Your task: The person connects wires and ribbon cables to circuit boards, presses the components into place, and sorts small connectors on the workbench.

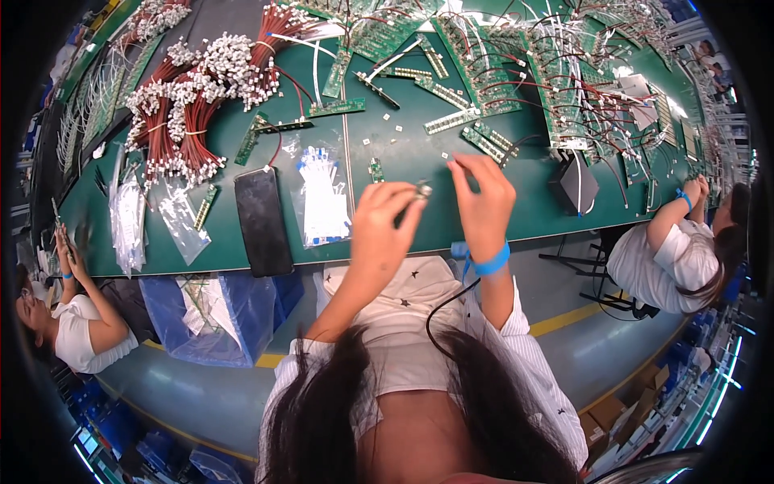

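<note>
My left hand (383, 219) is raised over the near edge of the green table, thumb and forefinger pinched on a small greenish-silver part (423, 189). Its exact kind is too small to tell. To the right, my right hand (486, 200) wears a blue wrist strap (489, 260), and its thumb and forefinger come together in a pinch. What they hold, if anything, I cannot make out. A tiny white connector (444, 155) shows just beside those fingertips. Behind my left hand a small green circuit board (376, 169) lies on the table.
Bundles of red-brown wires with white connectors (193, 105) lie at the left. Circuit boards (484, 73) with wires cover the back and right. Nearby are a bag of white strips (324, 198), a black phone (262, 222) and a black box (574, 184). Co-workers sit on both sides.
</note>
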`<state>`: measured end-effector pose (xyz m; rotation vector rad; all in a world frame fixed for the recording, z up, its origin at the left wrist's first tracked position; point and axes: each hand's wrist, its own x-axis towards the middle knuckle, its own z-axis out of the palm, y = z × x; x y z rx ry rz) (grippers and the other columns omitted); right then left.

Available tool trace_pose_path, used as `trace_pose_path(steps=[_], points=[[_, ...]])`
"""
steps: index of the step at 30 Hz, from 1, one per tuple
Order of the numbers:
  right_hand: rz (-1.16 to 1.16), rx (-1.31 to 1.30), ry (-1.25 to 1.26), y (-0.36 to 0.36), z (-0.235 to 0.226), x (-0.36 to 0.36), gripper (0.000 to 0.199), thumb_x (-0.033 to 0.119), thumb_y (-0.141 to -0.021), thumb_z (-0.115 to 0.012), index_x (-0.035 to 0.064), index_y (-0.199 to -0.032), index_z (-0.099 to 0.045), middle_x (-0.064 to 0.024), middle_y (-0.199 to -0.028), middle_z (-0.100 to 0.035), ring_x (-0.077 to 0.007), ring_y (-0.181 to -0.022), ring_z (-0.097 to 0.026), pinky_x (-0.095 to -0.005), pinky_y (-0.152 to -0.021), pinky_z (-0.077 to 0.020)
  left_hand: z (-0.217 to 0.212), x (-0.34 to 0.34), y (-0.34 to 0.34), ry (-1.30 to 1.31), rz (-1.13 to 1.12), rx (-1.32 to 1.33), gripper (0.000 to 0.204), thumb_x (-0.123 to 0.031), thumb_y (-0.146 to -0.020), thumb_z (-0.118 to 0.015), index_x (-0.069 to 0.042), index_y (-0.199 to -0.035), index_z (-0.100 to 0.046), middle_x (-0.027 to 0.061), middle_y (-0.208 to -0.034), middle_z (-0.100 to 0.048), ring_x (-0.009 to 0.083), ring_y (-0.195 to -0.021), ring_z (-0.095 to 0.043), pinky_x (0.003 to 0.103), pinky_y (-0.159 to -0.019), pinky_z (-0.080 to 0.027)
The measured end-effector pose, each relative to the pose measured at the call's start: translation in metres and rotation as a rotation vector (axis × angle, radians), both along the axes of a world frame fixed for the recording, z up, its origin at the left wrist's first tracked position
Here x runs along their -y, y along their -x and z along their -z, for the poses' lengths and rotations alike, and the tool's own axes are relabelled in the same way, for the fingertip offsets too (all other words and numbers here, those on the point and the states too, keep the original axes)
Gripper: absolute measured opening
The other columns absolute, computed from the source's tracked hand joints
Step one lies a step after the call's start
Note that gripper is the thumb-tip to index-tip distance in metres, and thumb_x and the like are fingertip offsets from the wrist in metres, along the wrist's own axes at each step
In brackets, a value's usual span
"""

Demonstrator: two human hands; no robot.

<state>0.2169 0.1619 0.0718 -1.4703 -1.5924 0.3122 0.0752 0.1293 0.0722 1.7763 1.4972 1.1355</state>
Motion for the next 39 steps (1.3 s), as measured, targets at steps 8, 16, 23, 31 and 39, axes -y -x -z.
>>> trace_pose_path(steps=[8, 16, 23, 31, 39], points=[[-0.091, 0.330, 0.066, -0.005, 0.019, -0.019, 0.005, 0.004, -0.071, -0.062, 0.0036, -0.074, -0.058, -0.0074, -0.075, -0.053, -0.0265, -0.073, -0.054, -0.0367, -0.060, -0.0445, 0.009, -0.013, -0.015, -0.016, -0.016, -0.348, 0.016, -0.010, -0.072, -0.065, 0.000, -0.083, -0.060, 0.0091, -0.074, -0.054, 0.0260, -0.076, -0.049, 0.035, -0.070, -0.039], [-0.198, 0.208, 0.105, -0.004, 0.007, -0.027, 0.008, 0.004, -0.072, -0.061, 0.0032, -0.077, -0.055, -0.0076, -0.075, -0.055, -0.0249, -0.069, -0.057, -0.0350, -0.057, -0.0456, 0.017, -0.062, 0.027, -0.140, -0.127, -0.457, 0.009, -0.001, -0.076, -0.054, 0.003, -0.084, -0.055, 0.0162, -0.078, -0.052, 0.0347, -0.074, -0.052, 0.042, -0.069, -0.041], [-0.320, -0.005, 0.179, 0.034, -0.007, -0.034, 0.008, 0.001, -0.072, -0.059, 0.0006, -0.077, -0.053, -0.0129, -0.074, -0.059, -0.0277, -0.062, -0.059, -0.0351, -0.056, -0.0458, 0.010, -0.078, 0.034, 0.000, -0.013, -0.451, 0.005, 0.004, -0.072, -0.052, 0.005, -0.075, -0.049, 0.0195, -0.078, -0.051, 0.0381, -0.075, -0.052, 0.045, -0.065, -0.041], [-0.348, 0.144, 0.059, 0.040, 0.016, -0.043, 0.009, -0.002, -0.073, -0.059, -0.0012, -0.082, -0.058, -0.0127, -0.075, -0.060, -0.0261, -0.067, -0.060, -0.0313, -0.060, -0.0480, 0.011, -0.076, 0.035, -0.056, -0.043, -0.631, 0.027, 0.015, -0.057, -0.053, 0.008, -0.083, -0.052, 0.0221, -0.083, -0.050, 0.0348, -0.079, -0.052, 0.040, -0.071, -0.044], [-0.360, 0.570, 0.020, 0.050, 0.016, -0.040, 0.008, 0.001, -0.067, -0.052, 0.0011, -0.075, -0.053, -0.0106, -0.081, -0.050, -0.0267, -0.080, -0.054, -0.0356, -0.060, -0.0489, -0.004, -0.058, 0.060, 0.161, -0.058, 0.101, 0.023, 0.001, -0.079, -0.053, 0.010, -0.101, -0.052, 0.0155, -0.080, -0.055, 0.0206, -0.079, -0.055, 0.030, -0.068, -0.044]])
